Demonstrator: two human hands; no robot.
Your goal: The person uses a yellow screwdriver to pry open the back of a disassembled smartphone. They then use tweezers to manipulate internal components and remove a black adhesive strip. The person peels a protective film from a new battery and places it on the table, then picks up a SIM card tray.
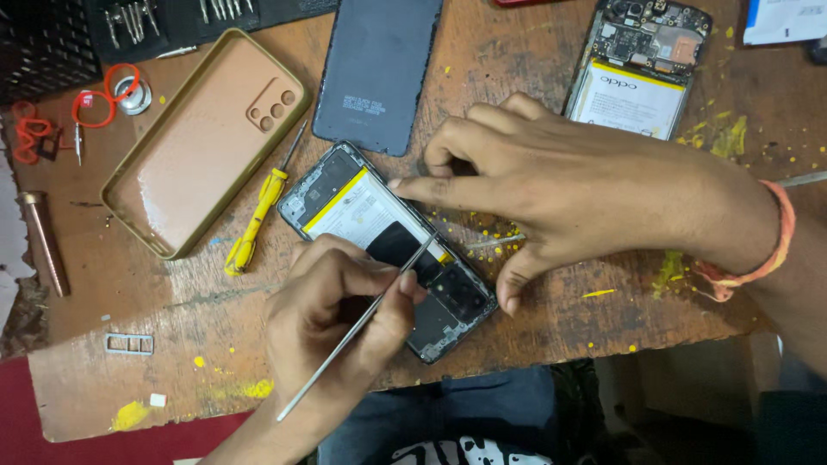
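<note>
opened phone [379, 232] mid-bench, lower end hidden under both hands | left hand [332, 319] pinches tweezers [362, 323], tip hard to see | right hand [560, 194] spread, pressing phone edge | yellow screwdriver [256, 215] just beside; bench edge near

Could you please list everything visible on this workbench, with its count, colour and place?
opened phone: 1, black with white battery, centre, under both hands
metal tool: 1, silver, in the left hand, tip on the phone
second opened phone: 1, white battery, top right
back cover: 1, dark grey, top centre
phone case: 1, tan, upper left
screwdriver: 1, yellow, beside the case
card tray: 1, grey, lower left
wooden table: 1, brown
left hand: holding the tool
right hand: steadying the phone
</note>
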